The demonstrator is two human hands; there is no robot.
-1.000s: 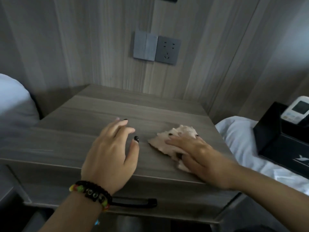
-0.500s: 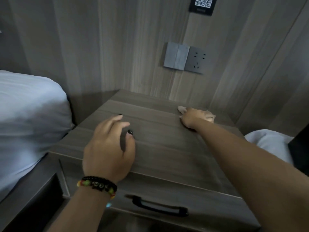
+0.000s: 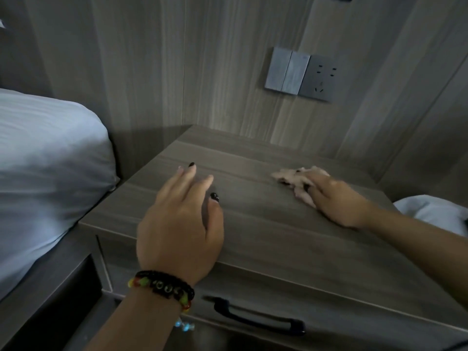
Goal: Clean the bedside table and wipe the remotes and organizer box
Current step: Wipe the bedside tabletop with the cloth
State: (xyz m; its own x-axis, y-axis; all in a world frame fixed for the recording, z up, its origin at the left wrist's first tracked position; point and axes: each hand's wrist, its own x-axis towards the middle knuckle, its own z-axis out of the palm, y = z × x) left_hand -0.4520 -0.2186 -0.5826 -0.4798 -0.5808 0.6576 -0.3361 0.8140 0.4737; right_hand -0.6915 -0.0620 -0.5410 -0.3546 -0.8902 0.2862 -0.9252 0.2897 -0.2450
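The wooden bedside table (image 3: 266, 239) fills the middle of the view, its top bare of remotes and box. My right hand (image 3: 336, 198) presses flat on a crumpled pinkish cloth (image 3: 291, 177) at the table's right side, toward the back. My left hand (image 3: 179, 224) rests at the front left of the tabletop with fingers spread and nothing in it; a beaded bracelet sits on that wrist. The remotes and the organizer box are out of view.
A white pillow (image 3: 45, 173) on the bed lies left of the table. A wall switch and socket (image 3: 301, 73) sit on the wood panel behind. The drawer has a black handle (image 3: 255, 317). White bedding (image 3: 430, 211) shows at the right edge.
My right hand swept the cloth from the front right to the back of the table, then came back toward the right middle. My left hand stayed on the front left. The view shifted left.
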